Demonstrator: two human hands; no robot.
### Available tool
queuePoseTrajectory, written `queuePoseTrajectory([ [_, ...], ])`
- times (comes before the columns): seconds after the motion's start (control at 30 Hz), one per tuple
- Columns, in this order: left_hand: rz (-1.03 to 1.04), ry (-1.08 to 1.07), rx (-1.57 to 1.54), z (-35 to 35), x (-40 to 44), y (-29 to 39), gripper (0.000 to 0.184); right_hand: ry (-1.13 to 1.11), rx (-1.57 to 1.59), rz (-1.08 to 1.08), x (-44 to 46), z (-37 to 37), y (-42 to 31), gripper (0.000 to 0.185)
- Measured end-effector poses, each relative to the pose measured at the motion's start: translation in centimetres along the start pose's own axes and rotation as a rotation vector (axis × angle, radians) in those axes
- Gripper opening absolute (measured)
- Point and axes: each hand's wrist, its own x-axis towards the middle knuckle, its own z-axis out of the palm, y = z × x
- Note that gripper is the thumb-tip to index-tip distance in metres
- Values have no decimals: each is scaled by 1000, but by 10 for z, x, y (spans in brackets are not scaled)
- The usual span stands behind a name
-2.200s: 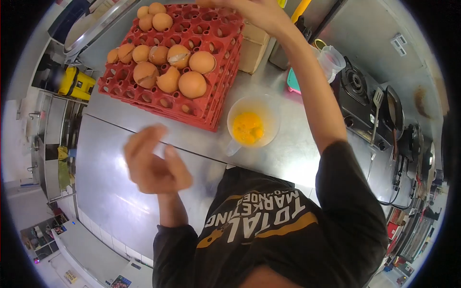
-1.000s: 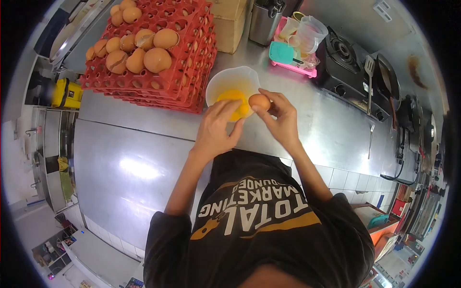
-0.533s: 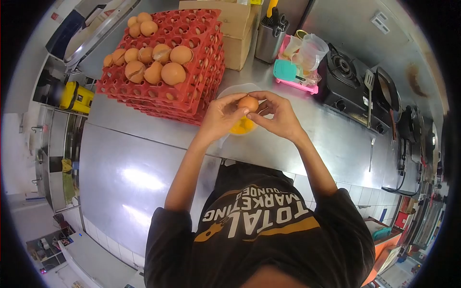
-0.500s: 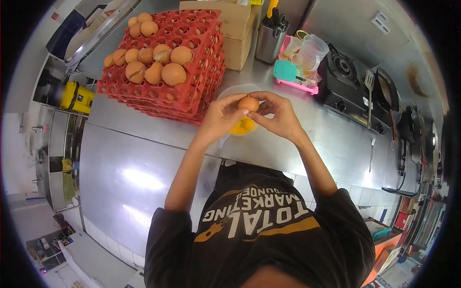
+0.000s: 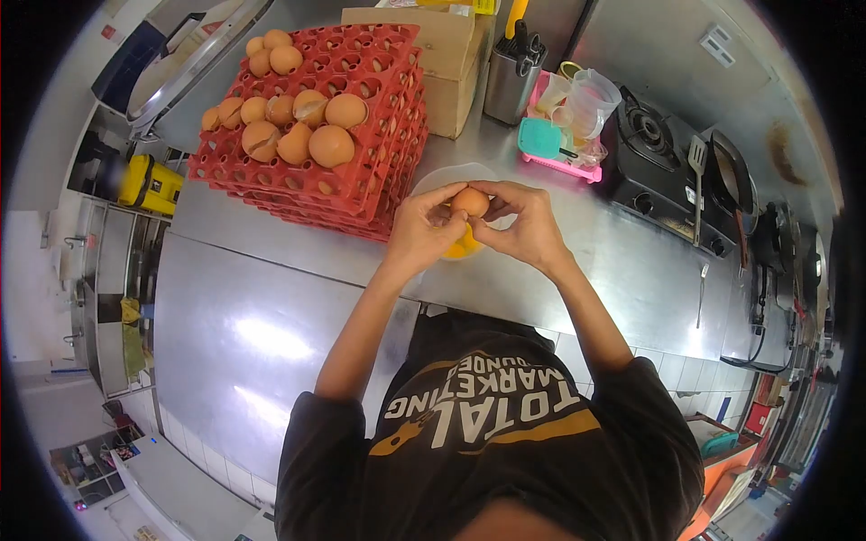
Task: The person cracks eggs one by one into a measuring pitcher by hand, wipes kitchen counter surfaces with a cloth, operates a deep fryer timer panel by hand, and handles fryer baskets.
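A brown egg [image 5: 471,202] is pinched between the fingertips and thumbs of both hands. My left hand [image 5: 422,225] grips its left side, while my right hand [image 5: 525,221] grips the right. Below them stands a clear bowl [image 5: 442,176] with yellow egg yolk [image 5: 462,245] in it, partly covered by my hands. Whether the shell in my fingers is cracked I cannot tell. To the left, a tall stack of red egg trays [image 5: 307,194] carries several brown eggs [image 5: 331,146] and cracked shells [image 5: 261,142] on top.
Behind the bowl are a cardboard box [image 5: 451,81] and a metal knife holder [image 5: 512,88]. A pink basket [image 5: 564,167] holds plastic cups and a teal item. On the right sits a black gas stove [image 5: 663,171] with a spatula [image 5: 696,180] and a pan [image 5: 726,171]. A thin utensil [image 5: 701,293] lies nearer.
Both hands stay on the egg over the bowl, with only a slight shift of the fingers. The whole view has moved a little, so everything appears slightly lower and to the right.
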Motion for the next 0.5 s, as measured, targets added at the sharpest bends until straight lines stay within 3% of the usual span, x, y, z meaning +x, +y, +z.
queuePoseTrajectory([
  [0.43,69,-6,17,-6,-2,-4,49,-48,35,-5,-2,-7,-3,50],
  [0.5,126,3,40,-12,-2,1,50,-48,-18,-136,-1,-12,-3,50],
])
